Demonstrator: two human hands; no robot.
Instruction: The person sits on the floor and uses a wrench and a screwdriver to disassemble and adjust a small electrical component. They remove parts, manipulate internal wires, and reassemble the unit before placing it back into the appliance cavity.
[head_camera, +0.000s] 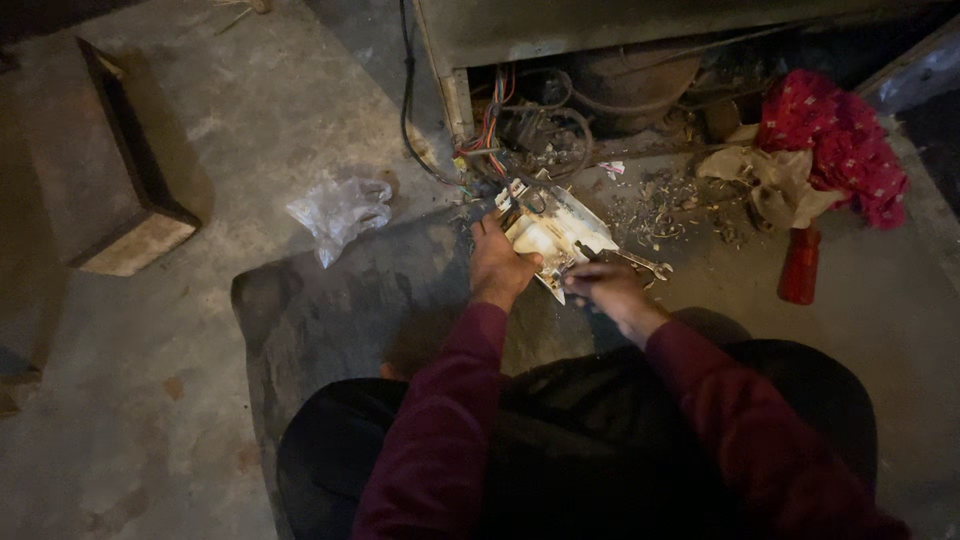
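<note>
Both hands work on one piece: the left hand (497, 265) grips the near-left edge of a dirty white plastic housing (556, 232), fingers wrapped over its rim, seemingly to keep it from shifting, while the right hand (604, 288) is closed around a thin dark tool (585, 268), too dim to name, whose tip meets the housing's lower corner. The housing lies tilted on the concrete floor (180, 400), just in front of the person's knees, with its far end toward the open base of a large appliance (600, 40); it stays close, probably because a bundle of coloured wires (492, 115) hanging out of the base runs down toward it. A metal spanner (645, 266) lies touching or just beside the housing's right edge, within easy reach of the right hand. Beyond it, bits of debris (665, 205) are scattered over the floor. Farther right lie a pale rag (775, 180) and a red patterned cloth (835, 140), with a red tool handle (800, 265) below them. Off to the left sit a crumpled clear plastic bag (340, 212) and, well apart, a dark wooden box (110, 170).
</note>
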